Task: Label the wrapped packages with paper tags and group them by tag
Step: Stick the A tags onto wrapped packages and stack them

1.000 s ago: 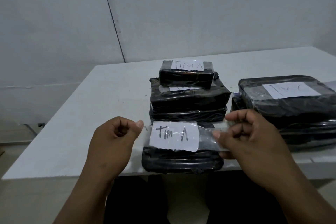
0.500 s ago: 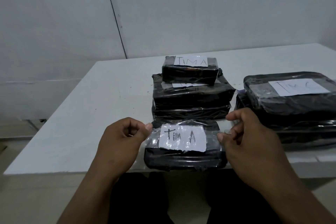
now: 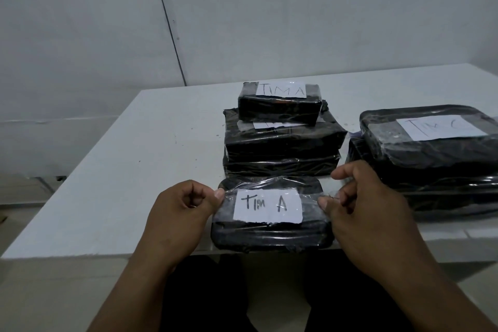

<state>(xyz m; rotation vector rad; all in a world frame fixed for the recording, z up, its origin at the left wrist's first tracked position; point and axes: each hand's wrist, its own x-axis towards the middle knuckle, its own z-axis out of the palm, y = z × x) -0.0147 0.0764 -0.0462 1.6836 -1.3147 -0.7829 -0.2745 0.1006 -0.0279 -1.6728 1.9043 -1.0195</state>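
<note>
Low in the middle of the frame, at the near edge of the white tabletop, lies a flat black package wrapped in glossy clear plastic, its front slightly overhanging the edge. On top of it sits a white paper tag handwritten "TIM A", covered by a strip of clear tape stretched across the package. The left hand is curled, thumb and forefinger pinching the tape's left end; the right hand likewise pinches the tape's right end between thumb and fingers. Just behind, at centre frame, stands a stack of similar black wrapped packages, the small top one bearing a white tag reading "TIM A", and a tag partly hidden beneath it. At the right edge of the frame, apart from that stack, rests a broader pile of black wrapped packages with a faintly written white tag whose last letter looks like a C.
</note>
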